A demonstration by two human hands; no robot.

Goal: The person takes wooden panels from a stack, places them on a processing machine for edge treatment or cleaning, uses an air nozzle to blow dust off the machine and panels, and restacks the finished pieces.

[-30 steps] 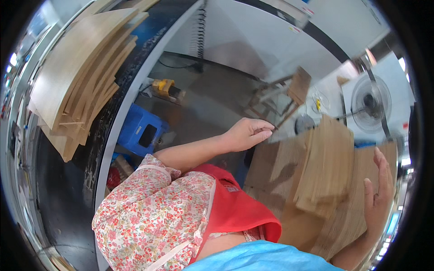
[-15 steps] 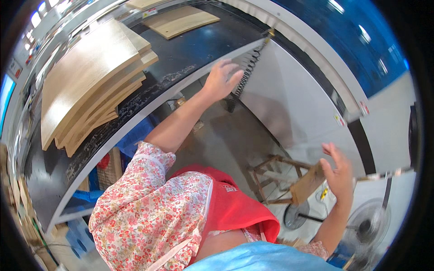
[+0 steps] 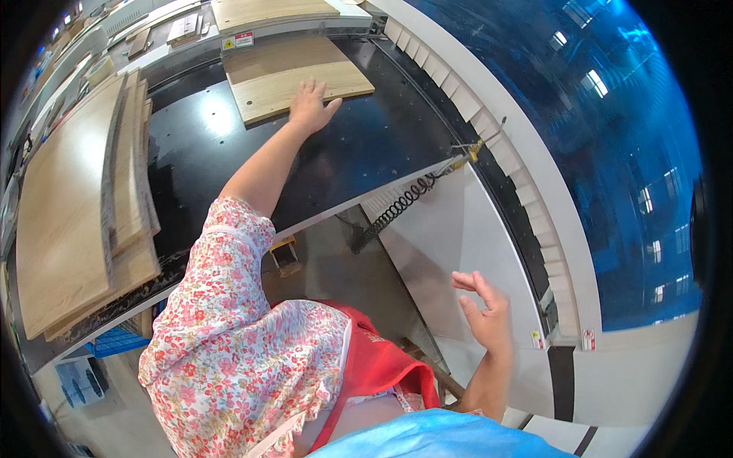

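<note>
My left hand (image 3: 311,107) reaches forward with its fingers spread over the near right part of a flat wood-grain board (image 3: 259,98). Whether the palm presses on it I cannot tell. This board lies on the black worktop (image 3: 229,164), its far part in shade, with small dark holes near its left side. My right hand (image 3: 487,311) hangs in the air in front of the white machine panel (image 3: 427,252). Its fingers are partly bent, the thumb stands apart, and nothing is in it.
A stack of wood-grain boards (image 3: 69,187) occupies the worktop's left end. At the back lies another board (image 3: 275,11). A black coiled hose (image 3: 401,204) with a brass-coloured nozzle (image 3: 473,151) hangs at the worktop's right corner. Right of it stand white strip curtains (image 3: 477,111) below a blue cover (image 3: 550,99).
My left hand has moved from beyond the worktop's front edge to over the board. The view has shifted, and my right hand now appears further left in it.
</note>
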